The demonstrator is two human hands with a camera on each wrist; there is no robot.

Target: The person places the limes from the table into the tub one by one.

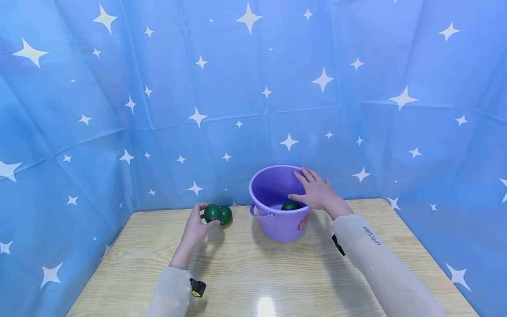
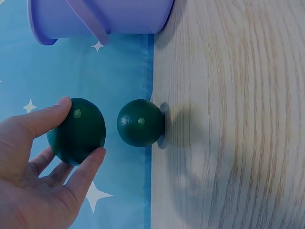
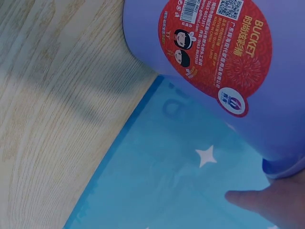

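My left hand [image 1: 196,225] pinches a dark green lime [image 2: 78,133] between thumb and fingertips, lifted above the wooden table. A second lime [image 2: 140,123] rests on the tabletop just beyond it, apart from the held one. Toward the back stands a purple bucket [image 1: 283,226], upright, with another lime [image 1: 291,205] lying inside. My right hand [image 1: 318,193] rests at the bucket's right rim with its fingers spread, the thumb reaching over the opening. In the right wrist view only part of that hand shows, beside the rim, one finger extended outside.
The bucket has a red label [image 3: 217,43] on its side and a purple handle [image 1: 259,213] hanging at the left. A blue curtain [image 1: 222,110] with white stars runs along the back and sides of the wooden table [image 1: 237,273].
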